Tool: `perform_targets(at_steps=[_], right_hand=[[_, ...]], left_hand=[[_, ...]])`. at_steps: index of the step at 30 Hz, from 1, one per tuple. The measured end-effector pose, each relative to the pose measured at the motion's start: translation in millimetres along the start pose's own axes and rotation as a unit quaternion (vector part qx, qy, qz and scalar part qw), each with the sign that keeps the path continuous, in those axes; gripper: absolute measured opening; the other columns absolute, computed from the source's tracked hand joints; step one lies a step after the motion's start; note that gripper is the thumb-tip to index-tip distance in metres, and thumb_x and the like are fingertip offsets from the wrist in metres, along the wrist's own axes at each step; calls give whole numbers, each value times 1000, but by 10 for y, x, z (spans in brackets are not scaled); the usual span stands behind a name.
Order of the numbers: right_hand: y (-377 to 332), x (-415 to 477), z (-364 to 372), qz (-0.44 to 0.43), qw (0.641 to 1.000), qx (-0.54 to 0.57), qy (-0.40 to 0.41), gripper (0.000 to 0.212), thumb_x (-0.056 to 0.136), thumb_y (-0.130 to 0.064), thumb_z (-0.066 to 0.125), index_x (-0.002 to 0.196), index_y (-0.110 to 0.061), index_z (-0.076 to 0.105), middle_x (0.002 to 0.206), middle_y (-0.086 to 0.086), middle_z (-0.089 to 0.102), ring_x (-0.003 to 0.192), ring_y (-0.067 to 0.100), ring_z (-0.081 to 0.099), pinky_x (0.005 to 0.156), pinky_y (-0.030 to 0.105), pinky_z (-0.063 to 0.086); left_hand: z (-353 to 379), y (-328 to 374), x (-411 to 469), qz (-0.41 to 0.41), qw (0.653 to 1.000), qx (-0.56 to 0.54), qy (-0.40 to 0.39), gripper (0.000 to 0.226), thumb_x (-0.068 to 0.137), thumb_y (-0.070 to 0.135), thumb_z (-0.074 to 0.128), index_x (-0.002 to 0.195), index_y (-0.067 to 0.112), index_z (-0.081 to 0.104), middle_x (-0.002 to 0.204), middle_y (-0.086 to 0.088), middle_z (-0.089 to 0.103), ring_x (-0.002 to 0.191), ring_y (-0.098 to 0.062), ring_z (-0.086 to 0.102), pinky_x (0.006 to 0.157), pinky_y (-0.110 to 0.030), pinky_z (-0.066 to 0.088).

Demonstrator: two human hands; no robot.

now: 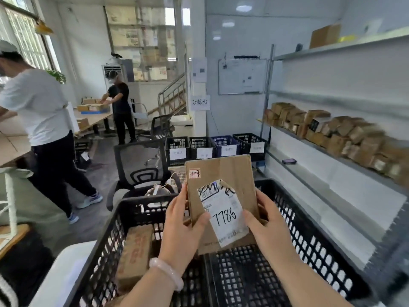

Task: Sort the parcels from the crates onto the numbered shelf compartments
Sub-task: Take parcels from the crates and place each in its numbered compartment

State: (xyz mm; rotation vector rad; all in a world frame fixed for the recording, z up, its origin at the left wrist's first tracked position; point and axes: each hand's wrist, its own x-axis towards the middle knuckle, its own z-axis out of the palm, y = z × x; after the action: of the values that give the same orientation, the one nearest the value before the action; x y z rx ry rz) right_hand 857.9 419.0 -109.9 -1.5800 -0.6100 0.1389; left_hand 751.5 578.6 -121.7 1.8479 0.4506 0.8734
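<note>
- The flat brown cardboard parcel [221, 171] was up in front of the person. It stood near upright above the big black plastic lattice crate [309, 240], out of the crate and not yet on any shelf.
- Its white paper label [224, 214], handwritten 7786, faced the holder, and I'd say it was held that way for reading the number. A small red-edged sticker [194, 173] near the top corner seemed to read 13.
- The left hand [183, 222] gripped the parcel's left edge, thumb on the label's corner. The right hand [267, 220] clasped the right edge, fingers tucked behind.
- Another brown printed carton [135, 251] lay at the crate's left side, waiting its turn.
- Off to the right, the grey metal shelf [321, 171] carried a row of brown boxes [332, 134], and my guess was this one belonged there.
</note>
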Motion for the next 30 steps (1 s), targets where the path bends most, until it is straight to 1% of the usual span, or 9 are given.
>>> perform_targets(at_steps=[4,7,10,13,17,19,23,26,30], right_hand=[[-8,-134,-622,-2,999,-18,50,56,89,-22,67,127,-53,41,114,-35,54,102,-14,55,75,12,52],[-2,-230,-1191,-6,993,-49,109,56,88,-24,69,120,-60,40,115,-38,54,112,-5,53,91,25,52],[41,-364,-1827,-9,984,-84,157,58,86,-22,71,123,-58,42,119,-31,56,113,-4,54,89,27,54],[54,-514,-2406,-13,974,-116,192,63,86,-18,71,132,-48,40,125,-24,55,111,-3,56,83,26,56],[100,-788,-3354,4,956,-175,237,70,85,-31,71,134,-59,29,130,-28,48,116,0,52,85,33,58],[144,-937,-3838,6,940,-213,266,77,83,-34,73,136,-62,25,131,-28,47,119,0,50,89,37,56],[171,-1301,-4708,0,917,-249,312,81,81,-26,76,132,-63,25,131,-29,47,115,-12,49,87,25,54],[177,-1571,-5268,15,899,-271,343,82,79,-29,78,138,-55,28,134,-21,49,115,-7,51,87,26,55],[162,-1838,-5817,45,863,-345,365,82,79,-43,74,132,-66,15,128,-27,43,116,0,50,95,34,52]], left_hand=[[607,220,24,65,997,25,-42,75,94,32,62,131,73,11,128,32,36,111,22,41,85,-2,40],[1177,440,-37,114,986,45,-116,65,98,34,53,129,75,12,143,19,33,116,18,36,85,2,38],[1798,717,-202,124,975,20,-181,72,94,39,61,122,82,10,145,23,19,127,-1,39,92,-13,50],[2386,966,-402,116,970,-8,-216,91,82,39,76,121,85,8,133,37,9,134,-6,31,108,-29,45],[3290,1374,-714,122,955,-71,-259,92,78,26,83,122,80,23,137,31,20,127,0,34,100,-6,37],[3726,1543,-886,139,951,-82,-265,95,75,26,85,125,78,24,140,25,26,125,8,36,103,-10,37],[4525,1868,-1316,148,935,-128,-294,95,72,18,88,130,66,30,135,32,25,120,27,29,91,6,31],[5043,2094,-1637,150,924,-152,-317,95,71,19,88,129,67,31,134,34,26,122,23,31,93,5,32],[5583,2311,-1951,149,914,-163,-341,96,70,23,89,124,77,30,134,37,25,123,10,39,100,-4,33]])
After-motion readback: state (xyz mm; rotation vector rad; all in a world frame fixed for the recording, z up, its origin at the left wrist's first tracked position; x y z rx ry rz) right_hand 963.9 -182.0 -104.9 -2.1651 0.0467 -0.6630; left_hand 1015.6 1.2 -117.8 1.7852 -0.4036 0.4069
